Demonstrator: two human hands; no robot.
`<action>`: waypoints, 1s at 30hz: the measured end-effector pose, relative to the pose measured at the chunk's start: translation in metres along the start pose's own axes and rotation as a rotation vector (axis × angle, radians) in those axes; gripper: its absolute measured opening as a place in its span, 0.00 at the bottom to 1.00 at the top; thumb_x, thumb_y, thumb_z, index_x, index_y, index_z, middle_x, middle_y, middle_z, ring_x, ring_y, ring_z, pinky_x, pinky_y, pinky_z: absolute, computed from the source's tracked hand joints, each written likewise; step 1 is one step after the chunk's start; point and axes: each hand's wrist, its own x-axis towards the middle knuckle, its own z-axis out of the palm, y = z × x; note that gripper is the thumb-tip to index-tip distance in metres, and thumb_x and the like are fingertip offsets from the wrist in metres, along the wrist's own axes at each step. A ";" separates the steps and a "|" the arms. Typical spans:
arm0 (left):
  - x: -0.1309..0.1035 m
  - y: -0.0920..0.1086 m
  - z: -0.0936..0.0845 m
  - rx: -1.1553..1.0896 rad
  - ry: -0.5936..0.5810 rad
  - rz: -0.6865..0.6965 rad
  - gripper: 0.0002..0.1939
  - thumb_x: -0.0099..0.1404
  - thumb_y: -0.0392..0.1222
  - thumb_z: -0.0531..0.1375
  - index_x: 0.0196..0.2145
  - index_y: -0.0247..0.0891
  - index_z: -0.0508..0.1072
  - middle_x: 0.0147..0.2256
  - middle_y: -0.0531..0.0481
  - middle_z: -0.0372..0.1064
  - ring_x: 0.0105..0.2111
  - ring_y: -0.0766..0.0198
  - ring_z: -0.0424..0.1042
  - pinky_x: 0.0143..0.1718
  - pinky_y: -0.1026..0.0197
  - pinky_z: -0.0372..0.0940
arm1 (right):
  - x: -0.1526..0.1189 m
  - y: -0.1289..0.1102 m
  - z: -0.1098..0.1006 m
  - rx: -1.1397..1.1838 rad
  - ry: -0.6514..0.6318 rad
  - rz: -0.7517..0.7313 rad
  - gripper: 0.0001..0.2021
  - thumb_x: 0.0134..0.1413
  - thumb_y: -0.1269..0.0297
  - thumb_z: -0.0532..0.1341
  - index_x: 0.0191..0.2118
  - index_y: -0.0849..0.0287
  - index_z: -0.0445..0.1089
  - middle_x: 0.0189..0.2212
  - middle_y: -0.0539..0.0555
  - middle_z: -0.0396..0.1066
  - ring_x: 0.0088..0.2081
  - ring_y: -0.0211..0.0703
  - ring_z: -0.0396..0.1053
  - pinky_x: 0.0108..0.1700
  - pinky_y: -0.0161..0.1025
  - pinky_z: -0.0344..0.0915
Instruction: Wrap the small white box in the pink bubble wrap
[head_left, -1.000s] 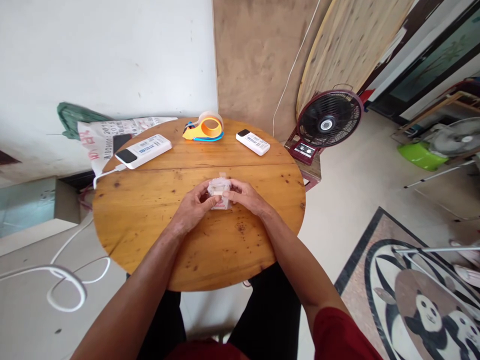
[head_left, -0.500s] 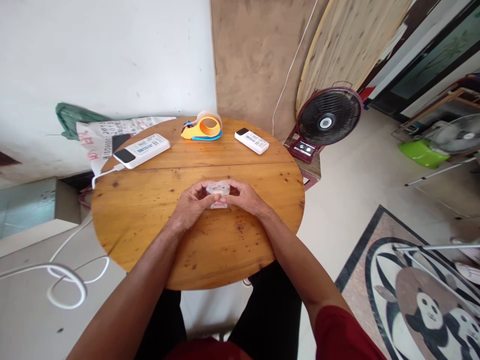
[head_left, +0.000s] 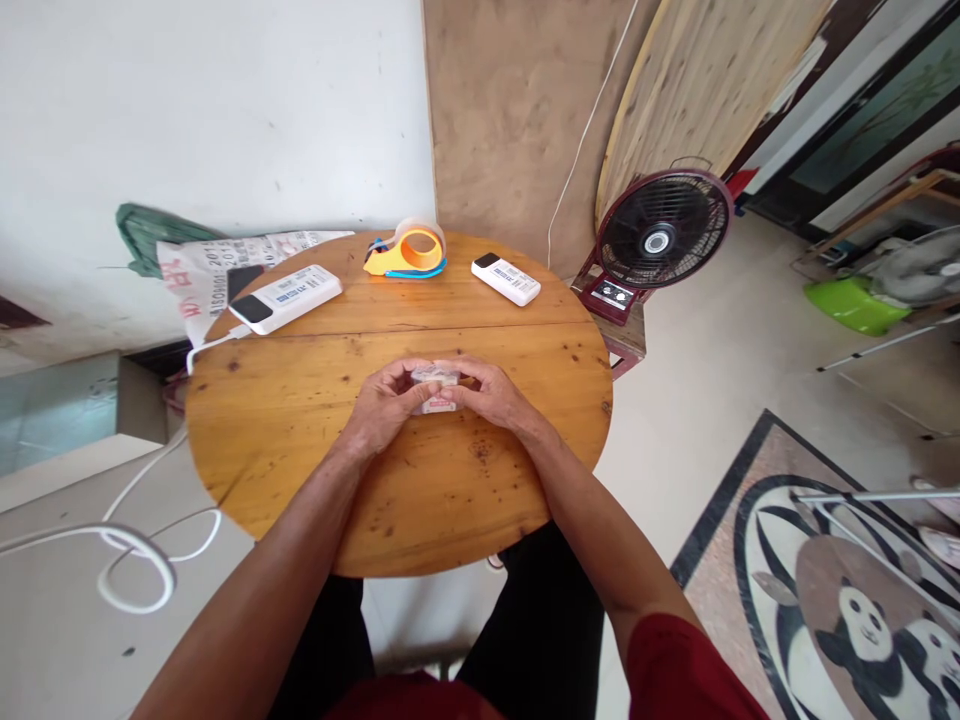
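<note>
Between my two hands is a small whitish package in clear plastic, with a bit of red print on its near side. It is at the middle of the round wooden table. My left hand grips its left side, the thumb lying over the front. From the right, my right hand closes on it the same way, its thumb close to the left one. The fingers cover much of the package, so its exact kind cannot be made out.
Along the table's far side are a white power bank with a cable, an orange tape dispenser and another white power bank. A dark red fan stands beyond the right edge. White cable loops at the left.
The clear plastic on top of the package stood up as a loose flap and is now pressed lower and flatter under my fingers. Both hands stay almost in place.
</note>
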 end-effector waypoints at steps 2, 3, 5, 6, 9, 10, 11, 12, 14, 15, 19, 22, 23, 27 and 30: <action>0.001 -0.001 -0.001 -0.008 0.010 -0.008 0.21 0.49 0.49 0.72 0.38 0.37 0.75 0.33 0.51 0.75 0.30 0.65 0.72 0.36 0.60 0.68 | 0.000 0.002 0.001 0.013 0.005 0.006 0.20 0.54 0.54 0.65 0.51 0.56 0.74 0.46 0.55 0.74 0.47 0.43 0.70 0.49 0.39 0.68; 0.001 -0.002 -0.001 -0.013 0.014 -0.014 0.20 0.49 0.48 0.72 0.38 0.37 0.75 0.32 0.52 0.75 0.28 0.66 0.71 0.35 0.61 0.68 | 0.000 0.003 0.001 0.019 0.011 0.010 0.20 0.54 0.54 0.65 0.51 0.56 0.74 0.46 0.55 0.74 0.47 0.43 0.71 0.48 0.39 0.68; 0.003 -0.003 -0.002 -0.023 0.028 -0.022 0.19 0.49 0.47 0.72 0.37 0.38 0.75 0.30 0.53 0.74 0.25 0.69 0.68 0.33 0.62 0.67 | 0.000 0.004 0.002 0.013 0.017 0.013 0.19 0.55 0.55 0.65 0.51 0.55 0.75 0.46 0.54 0.74 0.46 0.43 0.71 0.48 0.38 0.68; 0.003 -0.004 -0.002 -0.025 0.036 -0.022 0.19 0.49 0.47 0.72 0.37 0.38 0.76 0.29 0.54 0.74 0.24 0.69 0.67 0.32 0.63 0.66 | 0.000 0.005 0.002 -0.004 0.020 0.005 0.18 0.56 0.56 0.64 0.50 0.55 0.75 0.46 0.54 0.75 0.47 0.43 0.72 0.48 0.39 0.68; 0.004 -0.003 -0.001 -0.012 0.058 -0.011 0.18 0.48 0.46 0.73 0.35 0.38 0.76 0.29 0.53 0.74 0.23 0.70 0.66 0.28 0.64 0.65 | -0.001 0.006 0.004 -0.092 0.045 -0.048 0.16 0.58 0.58 0.63 0.50 0.53 0.75 0.48 0.54 0.74 0.50 0.44 0.71 0.52 0.41 0.67; 0.004 -0.003 -0.001 -0.001 0.065 -0.007 0.18 0.48 0.46 0.73 0.35 0.38 0.77 0.29 0.53 0.74 0.23 0.70 0.66 0.27 0.65 0.64 | -0.001 0.006 0.004 -0.131 0.059 -0.067 0.15 0.58 0.58 0.62 0.50 0.53 0.75 0.49 0.55 0.73 0.52 0.44 0.70 0.54 0.42 0.66; 0.004 -0.003 0.000 0.010 0.070 -0.001 0.18 0.49 0.46 0.72 0.35 0.38 0.77 0.28 0.53 0.73 0.23 0.70 0.65 0.26 0.65 0.63 | -0.002 0.007 0.005 -0.169 0.075 -0.084 0.15 0.59 0.59 0.62 0.50 0.53 0.75 0.50 0.55 0.73 0.53 0.44 0.69 0.55 0.42 0.65; 0.004 -0.003 0.000 0.022 0.076 0.004 0.17 0.49 0.47 0.72 0.36 0.37 0.77 0.27 0.53 0.73 0.23 0.70 0.65 0.25 0.66 0.62 | -0.002 0.008 0.006 -0.206 0.094 -0.100 0.15 0.59 0.59 0.61 0.51 0.54 0.75 0.51 0.56 0.72 0.54 0.44 0.69 0.56 0.43 0.65; 0.004 -0.004 0.000 0.042 0.093 0.014 0.18 0.50 0.49 0.71 0.36 0.37 0.77 0.26 0.53 0.72 0.22 0.71 0.64 0.23 0.66 0.60 | -0.003 0.009 0.008 -0.275 0.122 -0.120 0.16 0.60 0.60 0.60 0.52 0.54 0.74 0.52 0.57 0.71 0.54 0.44 0.69 0.58 0.42 0.64; 0.004 -0.005 0.000 0.053 0.099 0.019 0.18 0.50 0.49 0.71 0.36 0.37 0.77 0.26 0.53 0.72 0.21 0.71 0.63 0.22 0.66 0.59 | -0.003 0.010 0.009 -0.303 0.132 -0.125 0.16 0.61 0.60 0.60 0.52 0.55 0.74 0.52 0.57 0.71 0.54 0.44 0.69 0.58 0.42 0.64; 0.006 -0.007 0.000 0.125 0.094 0.047 0.18 0.54 0.51 0.68 0.38 0.36 0.78 0.25 0.55 0.70 0.20 0.72 0.59 0.21 0.66 0.56 | -0.004 0.006 0.011 -0.423 0.138 -0.101 0.16 0.63 0.59 0.58 0.54 0.53 0.73 0.52 0.55 0.71 0.54 0.42 0.69 0.58 0.39 0.65; 0.008 -0.006 0.001 0.177 0.078 0.070 0.19 0.57 0.53 0.66 0.39 0.36 0.78 0.22 0.55 0.67 0.21 0.70 0.59 0.23 0.65 0.56 | -0.005 0.000 0.011 -0.523 0.152 -0.111 0.17 0.64 0.60 0.57 0.56 0.53 0.72 0.53 0.55 0.70 0.54 0.41 0.69 0.57 0.38 0.65; 0.008 -0.005 0.001 0.188 0.067 0.074 0.19 0.57 0.54 0.65 0.39 0.36 0.78 0.22 0.55 0.67 0.22 0.69 0.61 0.25 0.65 0.57 | -0.005 -0.001 0.011 -0.553 0.154 -0.117 0.17 0.65 0.61 0.56 0.56 0.54 0.71 0.54 0.55 0.70 0.54 0.41 0.69 0.57 0.38 0.65; 0.007 -0.001 0.000 0.208 0.038 0.034 0.23 0.56 0.55 0.65 0.43 0.36 0.77 0.30 0.51 0.72 0.30 0.63 0.68 0.31 0.62 0.62 | -0.005 -0.005 0.013 -0.654 0.124 -0.103 0.18 0.67 0.62 0.54 0.58 0.54 0.70 0.55 0.55 0.69 0.55 0.40 0.68 0.57 0.36 0.65; 0.007 -0.005 -0.002 0.139 0.084 -0.010 0.28 0.52 0.53 0.68 0.47 0.36 0.73 0.36 0.49 0.73 0.33 0.63 0.69 0.33 0.62 0.64 | -0.005 -0.006 0.014 -0.748 0.113 -0.061 0.18 0.67 0.61 0.54 0.59 0.52 0.68 0.56 0.53 0.69 0.55 0.40 0.68 0.55 0.35 0.66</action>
